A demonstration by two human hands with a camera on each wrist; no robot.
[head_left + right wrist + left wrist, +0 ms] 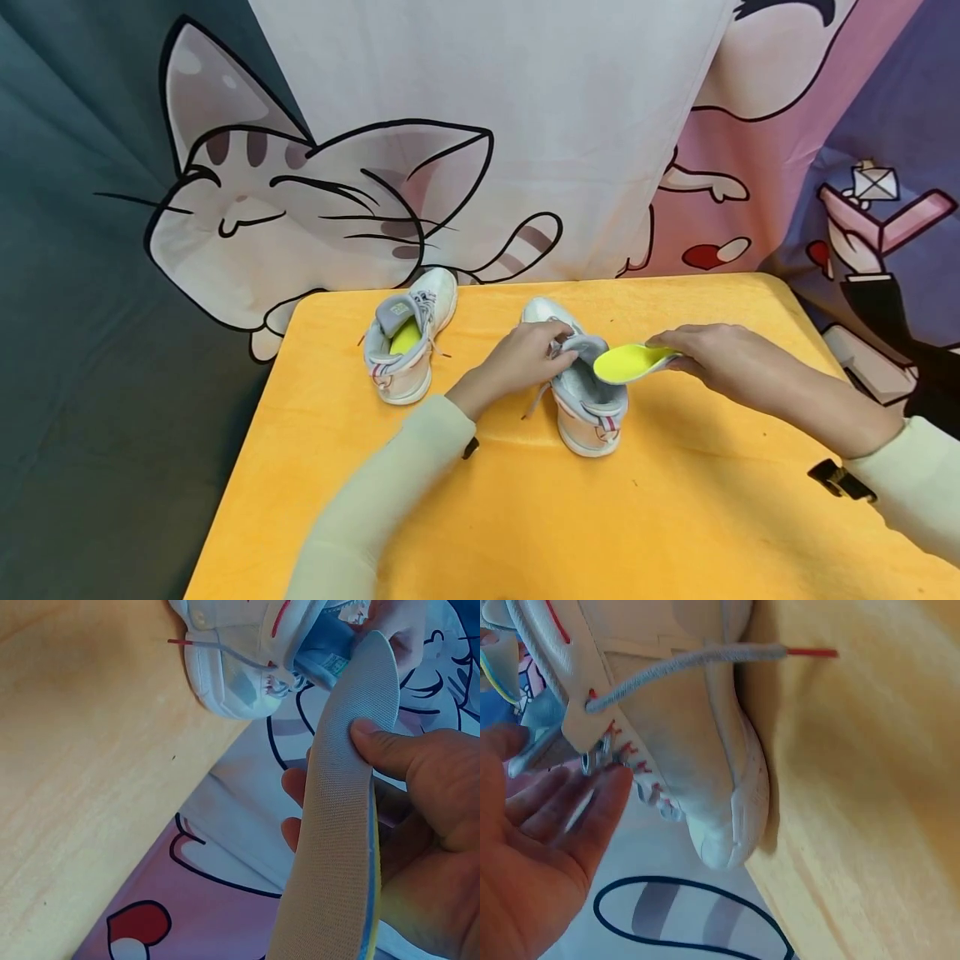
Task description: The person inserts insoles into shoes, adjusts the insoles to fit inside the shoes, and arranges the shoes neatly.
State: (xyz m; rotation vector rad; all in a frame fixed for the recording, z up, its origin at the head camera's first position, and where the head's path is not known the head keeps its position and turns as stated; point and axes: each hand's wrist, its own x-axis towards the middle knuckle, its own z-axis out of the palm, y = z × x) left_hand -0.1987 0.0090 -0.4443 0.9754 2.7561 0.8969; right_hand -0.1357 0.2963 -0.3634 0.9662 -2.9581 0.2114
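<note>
A pale sneaker (589, 429) stands on the yellow table, toe pointing away, its opening facing up. My left hand (525, 354) pinches its grey tongue (541, 750) between thumb and fingers, beside the laces. In my right hand (720, 362) is an insole (626, 364), gripped by one end, with its free end over the sneaker's opening. The insole is bright yellow on top; the right wrist view shows its beige, textured underside, with the thumb pressed on it. The sneaker's inside is partly hidden by the insole.
To the left stands the matching sneaker (405, 379), with a yellow insole (406, 337) inside it. Both shoes rest on the yellow tabletop (510, 508). A cloth with cartoon cats (592, 100) hangs right behind the table's far edge. Loose lace ends lie beside the shoes.
</note>
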